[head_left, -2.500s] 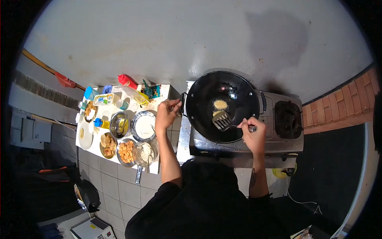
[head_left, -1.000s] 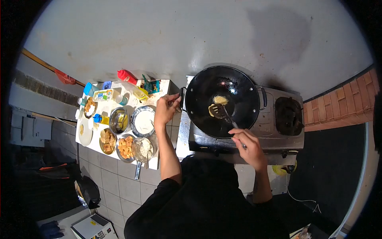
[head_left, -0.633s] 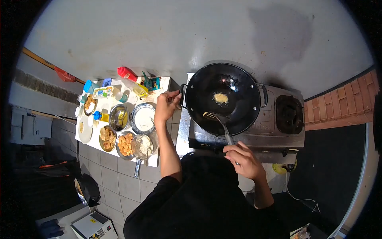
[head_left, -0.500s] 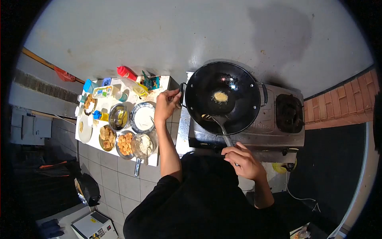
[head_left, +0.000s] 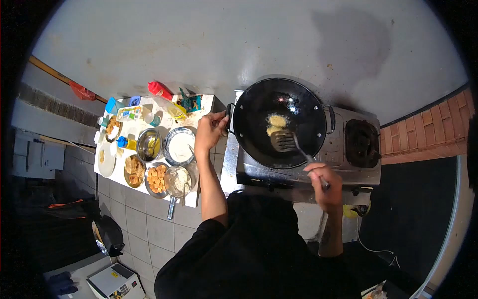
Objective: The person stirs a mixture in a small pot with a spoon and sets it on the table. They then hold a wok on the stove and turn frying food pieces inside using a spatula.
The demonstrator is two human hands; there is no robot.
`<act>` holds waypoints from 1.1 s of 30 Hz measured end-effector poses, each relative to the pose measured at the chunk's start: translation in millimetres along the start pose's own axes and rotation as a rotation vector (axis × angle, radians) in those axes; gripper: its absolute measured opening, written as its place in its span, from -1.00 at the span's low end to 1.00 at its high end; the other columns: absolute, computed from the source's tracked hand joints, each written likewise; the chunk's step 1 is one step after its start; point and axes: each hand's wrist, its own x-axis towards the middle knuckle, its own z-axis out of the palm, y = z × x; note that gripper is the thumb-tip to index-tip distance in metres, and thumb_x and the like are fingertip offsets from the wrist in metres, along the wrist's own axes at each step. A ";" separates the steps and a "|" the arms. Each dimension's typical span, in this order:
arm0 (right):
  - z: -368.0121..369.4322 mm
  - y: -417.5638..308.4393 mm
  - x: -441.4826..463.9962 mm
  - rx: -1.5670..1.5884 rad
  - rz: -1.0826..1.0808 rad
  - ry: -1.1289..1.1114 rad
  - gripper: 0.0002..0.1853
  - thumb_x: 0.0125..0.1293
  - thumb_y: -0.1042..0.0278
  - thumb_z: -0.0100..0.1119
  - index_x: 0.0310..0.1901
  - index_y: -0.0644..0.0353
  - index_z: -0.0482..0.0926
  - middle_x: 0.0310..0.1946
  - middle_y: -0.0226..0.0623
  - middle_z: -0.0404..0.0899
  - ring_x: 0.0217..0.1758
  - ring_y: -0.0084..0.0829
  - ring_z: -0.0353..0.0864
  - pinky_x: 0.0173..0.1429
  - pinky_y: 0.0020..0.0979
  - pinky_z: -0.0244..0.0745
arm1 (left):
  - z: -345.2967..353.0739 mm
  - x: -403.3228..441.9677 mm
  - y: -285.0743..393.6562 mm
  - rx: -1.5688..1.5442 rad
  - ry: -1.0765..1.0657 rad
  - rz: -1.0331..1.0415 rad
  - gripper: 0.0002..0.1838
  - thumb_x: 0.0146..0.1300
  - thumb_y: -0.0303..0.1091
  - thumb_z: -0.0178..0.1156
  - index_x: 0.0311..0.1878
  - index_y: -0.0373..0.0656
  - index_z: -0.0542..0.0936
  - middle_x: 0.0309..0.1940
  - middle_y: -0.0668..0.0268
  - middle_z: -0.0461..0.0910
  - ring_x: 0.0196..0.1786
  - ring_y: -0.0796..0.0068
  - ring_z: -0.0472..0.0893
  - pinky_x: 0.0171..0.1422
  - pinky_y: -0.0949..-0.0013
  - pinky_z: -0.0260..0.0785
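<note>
A black wok (head_left: 308, 144) sits on the gas stove (head_left: 343, 164). Two pale golden fried pieces lie close together near its middle, the upper piece (head_left: 277, 120) and the lower piece (head_left: 273, 130). My right hand (head_left: 326, 187) is closed round the handle of a slotted spatula (head_left: 284, 141). The spatula's head is inside the wok, at the near edge of the lower piece and covering part of it. At the wok's left side, my left hand (head_left: 211, 130) has its fingers closed on the black loop handle (head_left: 229, 117).
The white table (head_left: 191, 199) at left carries a bowl of white batter (head_left: 180, 147), a bowl of orange-brown pieces (head_left: 157, 179), a strainer (head_left: 178, 180), a metal bowl (head_left: 148, 145), a red bottle (head_left: 160, 89) and a plate (head_left: 106, 164). A second burner (head_left: 362, 142) lies right.
My right hand has swung right, and the spatula's head has turned and shifted up toward the wok's middle. The lower piece now lies against the upper one. My left hand stays on the handle.
</note>
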 end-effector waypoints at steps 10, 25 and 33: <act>3.4 23.8 23.9 0.273 0.190 0.418 -0.96 0.41 0.54 0.13 -0.19 0.29 0.57 -0.35 -0.40 0.62 -0.57 -0.69 0.42 -0.47 -0.59 0.33 | -3.4 1.7 7.9 0.033 -0.069 -0.119 -0.64 0.28 -0.25 0.32 0.01 -0.36 0.68 -0.15 -0.01 0.73 -0.14 0.28 0.70 0.05 0.28 0.47; 14.0 68.8 83.1 -0.057 -0.016 0.204 -0.89 0.44 0.53 0.12 -0.05 0.28 0.52 -0.09 -0.28 0.67 -0.43 -0.63 0.52 -0.38 -0.53 0.43 | 1.8 1.2 -4.4 0.022 0.013 -0.021 -0.68 0.25 -0.33 0.34 -0.04 -0.38 0.69 -0.42 0.06 0.66 -0.43 0.48 0.54 -0.29 0.37 0.39; 20.9 85.7 93.7 0.184 0.087 0.188 -0.90 0.50 0.49 0.03 -0.07 0.30 0.52 -0.07 -0.28 0.66 -0.47 -0.71 0.46 -0.43 -0.61 0.36 | -6.6 1.0 17.7 -0.030 -0.061 -0.167 -0.65 0.31 -0.21 0.30 -0.03 -0.34 0.70 -0.16 -0.08 0.70 -0.06 0.17 0.69 0.10 0.25 0.44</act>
